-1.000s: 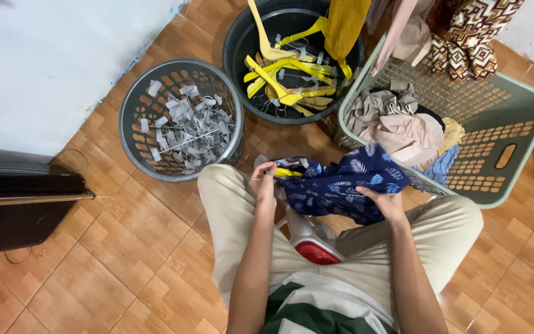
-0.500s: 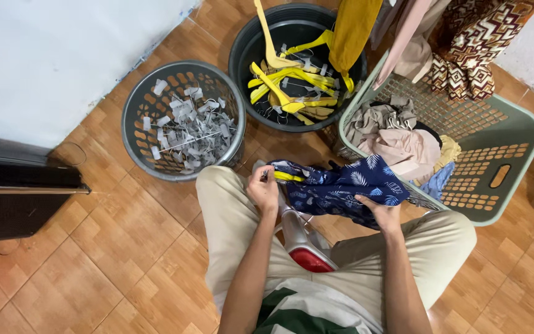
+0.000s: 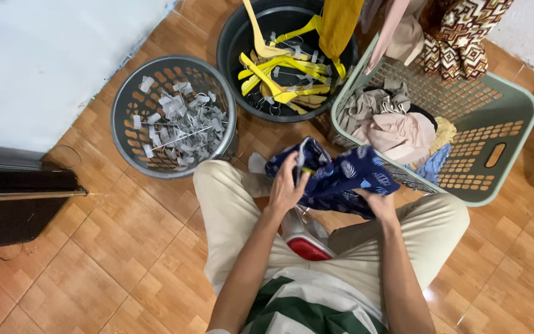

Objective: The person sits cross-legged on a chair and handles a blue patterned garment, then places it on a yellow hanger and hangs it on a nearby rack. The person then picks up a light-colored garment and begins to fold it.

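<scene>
Seated person, head view. Both hands grip a navy patterned cloth (image 3: 335, 176) over the lap: left hand (image 3: 287, 185) with fingers closed on its upper edge, right hand (image 3: 378, 203) with fingers closed on its lower right part. The cloth is bunched, not yet spread or fitted. Ahead on the tiled floor (image 3: 94, 247): a grey basket (image 3: 125, 117) of clips, a black tub (image 3: 233, 37) of yellow hangers (image 3: 279, 68), a green basket (image 3: 502, 124) of garments. Compared with the earlier frame, the left hand now sits higher on the cloth.
</scene>
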